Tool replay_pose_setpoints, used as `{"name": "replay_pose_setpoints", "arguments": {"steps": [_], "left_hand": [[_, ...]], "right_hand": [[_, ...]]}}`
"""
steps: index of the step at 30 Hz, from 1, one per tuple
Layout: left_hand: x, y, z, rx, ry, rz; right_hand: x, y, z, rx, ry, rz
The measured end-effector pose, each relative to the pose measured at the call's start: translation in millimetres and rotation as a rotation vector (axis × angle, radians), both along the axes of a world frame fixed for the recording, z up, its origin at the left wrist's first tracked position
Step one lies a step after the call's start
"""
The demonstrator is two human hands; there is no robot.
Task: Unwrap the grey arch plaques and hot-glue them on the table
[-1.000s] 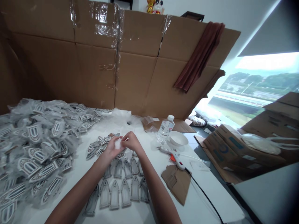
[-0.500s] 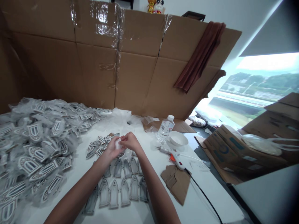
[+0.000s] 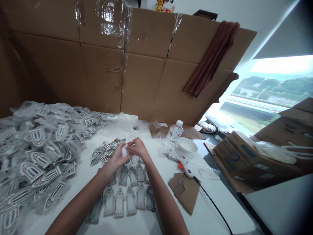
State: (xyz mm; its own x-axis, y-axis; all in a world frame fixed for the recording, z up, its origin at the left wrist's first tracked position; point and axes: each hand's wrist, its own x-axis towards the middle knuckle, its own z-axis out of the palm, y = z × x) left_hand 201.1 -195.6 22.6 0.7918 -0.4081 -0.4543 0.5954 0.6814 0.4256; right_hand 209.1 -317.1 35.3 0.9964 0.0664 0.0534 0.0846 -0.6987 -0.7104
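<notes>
A small white piece (image 3: pixel 125 150) sits between my two hands above the table. My left hand (image 3: pixel 118 156) is curled around its left side, and my right hand (image 3: pixel 137 147) pinches it from the right. Just below the hands, pointed-arch frames (image 3: pixel 119 200) lie in rows on the white table. Behind and left of my left hand is a small heap of loose arch pieces (image 3: pixel 105 150). What lies under my palms is hidden.
Wrapped arch pieces (image 3: pixel 44 156) form a large pile at left. A bottle (image 3: pixel 173 133), a white bowl (image 3: pixel 187 145), a glue gun (image 3: pixel 182 164) with a cord and torn cardboard (image 3: pixel 185 192) are at right. A cardboard wall (image 3: pixel 144 81) stands behind.
Both hands stay nearly in place, with slight finger movement around the white piece, which shows a little more now. The view has shifted slightly.
</notes>
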Motion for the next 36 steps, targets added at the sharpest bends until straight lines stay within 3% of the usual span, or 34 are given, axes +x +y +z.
{"name": "replay_pose_setpoints", "arguments": {"steps": [12, 15, 19, 21, 26, 36], "left_hand": [[1, 3, -1.2, -0.010, -0.033, 0.013], [2, 6, 1.6, -0.013, -0.017, 0.010], [3, 11, 6.5, -0.008, -0.006, 0.032], [3, 12, 8.7, -0.009, -0.011, 0.036], [1, 14, 13.6, -0.012, -0.031, 0.046], [3, 20, 19.7, -0.019, -0.057, 0.063]], "right_hand": [[4, -12, 14.5, 0.132, 0.074, -0.051], [8, -30, 10.6, 0.128, 0.060, -0.146], [12, -64, -1.9, 0.006, 0.014, -0.383], [13, -78, -8.2, -0.030, 0.017, -0.420], [17, -96, -13.9, 0.021, 0.043, -0.363], [18, -96, -11.7, 0.182, 0.199, -0.278]]}}
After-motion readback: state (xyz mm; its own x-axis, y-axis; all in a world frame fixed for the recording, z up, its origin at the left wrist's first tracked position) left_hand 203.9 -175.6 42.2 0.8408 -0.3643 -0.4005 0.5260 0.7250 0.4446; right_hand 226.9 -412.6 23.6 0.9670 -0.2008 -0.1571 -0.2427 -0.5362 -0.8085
